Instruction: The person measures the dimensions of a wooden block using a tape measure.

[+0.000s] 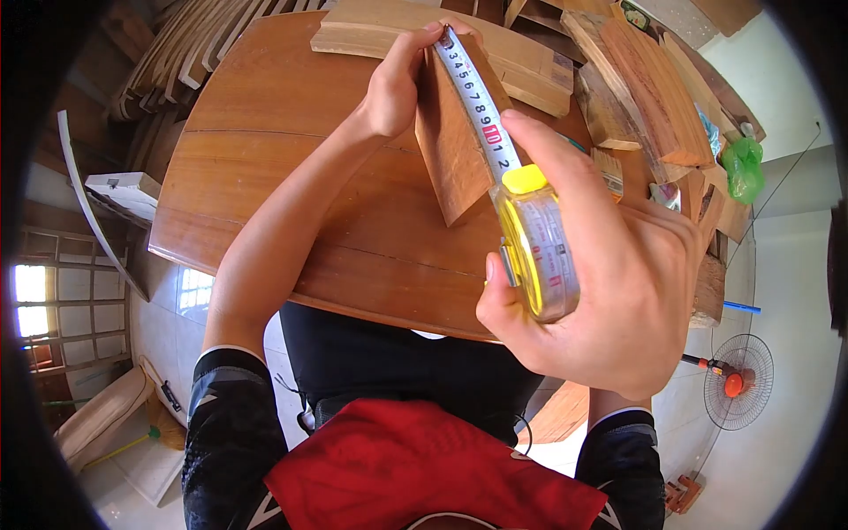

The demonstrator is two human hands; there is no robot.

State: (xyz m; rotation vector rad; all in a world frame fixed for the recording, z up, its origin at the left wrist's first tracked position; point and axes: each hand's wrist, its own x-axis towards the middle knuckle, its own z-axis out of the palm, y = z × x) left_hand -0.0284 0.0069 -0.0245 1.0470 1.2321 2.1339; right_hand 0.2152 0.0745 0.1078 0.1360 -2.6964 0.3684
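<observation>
In my right hand (pixel 609 265) is a tape measure (pixel 537 252) with a yellow and clear case, its thumb and fingers wrapped round it. The white blade (pixel 473 88) is pulled out along the edge of a reddish-brown wooden board (pixel 450 150), and the red 10 mark shows near my index fingertip. My left hand (pixel 397 84) grips the board's far end, where the tip of the blade lies against it. The board is tilted up over the wooden table; part of its far end is hidden by my left fingers.
Light wooden planks (pixel 380 31) lie at the back of the wooden table (pixel 238 168). More planks (pixel 654 88) and a green plastic bag (pixel 743 161) are at the right. Curved wooden strips are stacked at the far left. A fan (pixel 738 382) stands at the right.
</observation>
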